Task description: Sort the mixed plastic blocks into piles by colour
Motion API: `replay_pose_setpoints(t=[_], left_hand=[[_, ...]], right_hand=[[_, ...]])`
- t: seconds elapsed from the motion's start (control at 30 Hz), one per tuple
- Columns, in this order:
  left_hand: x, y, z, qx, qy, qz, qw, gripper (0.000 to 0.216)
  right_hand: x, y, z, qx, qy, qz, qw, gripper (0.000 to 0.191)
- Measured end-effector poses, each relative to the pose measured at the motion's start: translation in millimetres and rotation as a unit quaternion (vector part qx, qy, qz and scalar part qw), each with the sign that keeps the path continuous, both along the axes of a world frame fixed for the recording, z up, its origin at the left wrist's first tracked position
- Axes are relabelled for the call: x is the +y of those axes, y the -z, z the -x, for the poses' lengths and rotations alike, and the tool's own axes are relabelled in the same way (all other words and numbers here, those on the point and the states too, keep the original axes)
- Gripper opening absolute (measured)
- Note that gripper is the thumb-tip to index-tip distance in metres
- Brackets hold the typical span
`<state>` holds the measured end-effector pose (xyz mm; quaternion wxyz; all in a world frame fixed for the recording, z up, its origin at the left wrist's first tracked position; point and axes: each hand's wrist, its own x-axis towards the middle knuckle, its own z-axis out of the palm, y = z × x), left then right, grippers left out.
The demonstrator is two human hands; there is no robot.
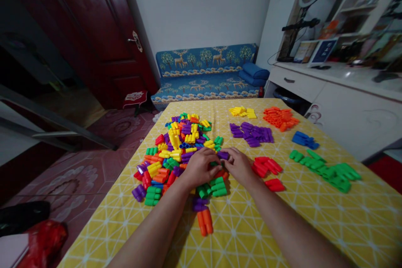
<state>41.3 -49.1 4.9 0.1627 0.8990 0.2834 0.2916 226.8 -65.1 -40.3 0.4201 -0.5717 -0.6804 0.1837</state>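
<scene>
Blocks (176, 155) beside the left grip (200, 168), its closure unclear, seem light, stiff, best side-pinched like the purple block (222, 155) pinched in the right grip (238, 166).

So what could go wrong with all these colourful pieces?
The red pieces look close beside the right hand and its wrist, so a sideways bump might scatter them.

The mixed pile is heaped near the left edge of the table, so a push that way could knock some pieces to the floor.

An orange piece lies between the two forearms, so an arm sweeping inward might drag it away.
</scene>
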Motion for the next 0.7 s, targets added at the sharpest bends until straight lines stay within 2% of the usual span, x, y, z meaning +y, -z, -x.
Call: replay_pose_setpoints(t=[0.43,0.7], left_hand=[[0.0,0.1,-0.5,0.002,-0.004,-0.005,1.000,0.008],[0.6,-1.4,-1.4,0.010,-0.004,-0.013,1.000,0.009]], right_hand=[[-1.3,-6.2,0.6,0.010,-0.002,0.005,1.000,0.033],[0.9,-0.7,-1.4,0.017,0.003,0.001,1.000,0.034]])
